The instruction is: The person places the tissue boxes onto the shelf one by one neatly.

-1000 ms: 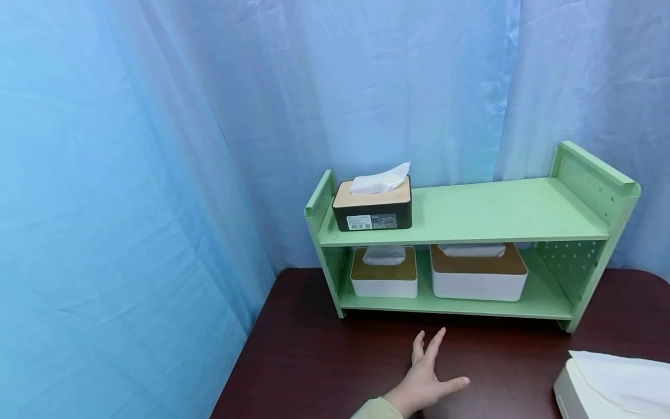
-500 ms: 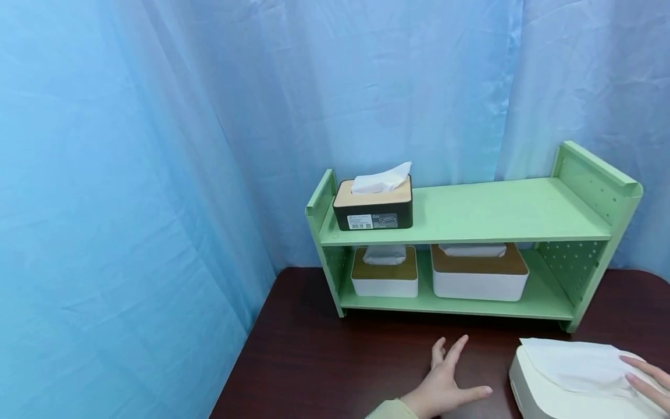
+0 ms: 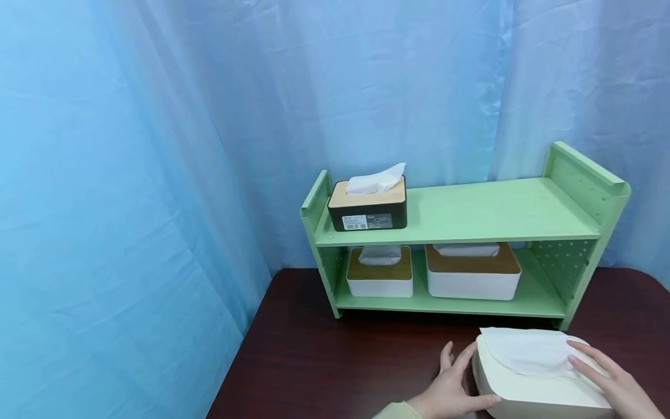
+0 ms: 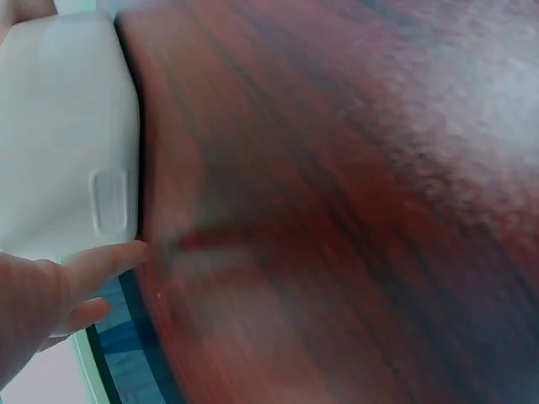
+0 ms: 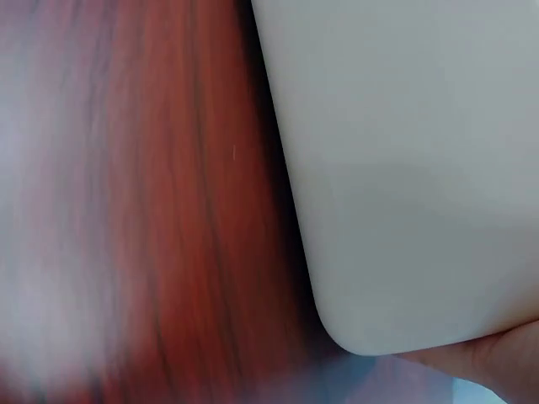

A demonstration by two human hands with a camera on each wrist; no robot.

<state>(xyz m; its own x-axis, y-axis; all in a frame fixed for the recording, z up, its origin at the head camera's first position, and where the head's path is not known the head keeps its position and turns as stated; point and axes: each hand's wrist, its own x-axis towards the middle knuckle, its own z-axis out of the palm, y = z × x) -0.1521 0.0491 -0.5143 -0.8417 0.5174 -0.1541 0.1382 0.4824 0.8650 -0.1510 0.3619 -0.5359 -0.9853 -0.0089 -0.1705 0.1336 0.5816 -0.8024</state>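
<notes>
A white tissue box [image 3: 555,393] with a white tissue [image 3: 526,350] lying over its top is at the lower right of the head view. My left hand [image 3: 445,397] is spread at the box's left end, index fingertip at the far corner and thumb by the near one. In the left wrist view, the left fingers [image 4: 99,268] lie close to a box corner. My right hand [image 3: 620,384] lies over the right end, two straight fingers resting on the tissue and lid. Part of the right hand [image 5: 501,362] shows along the box end in the right wrist view.
A green two-tier shelf [image 3: 502,210] stands behind the box. Its upper tier carries a black tissue box [image 3: 374,216] with a wood lid. White wood-lidded tissue boxes, a small one [image 3: 380,288] and a larger one [image 3: 471,285], stand below. Blue curtains [image 3: 157,174] surround the dark table [image 3: 314,366].
The white tissue box has moved left with my right hand, which came into view from the right. My left hand has shifted slightly right and now reaches the box's left end.
</notes>
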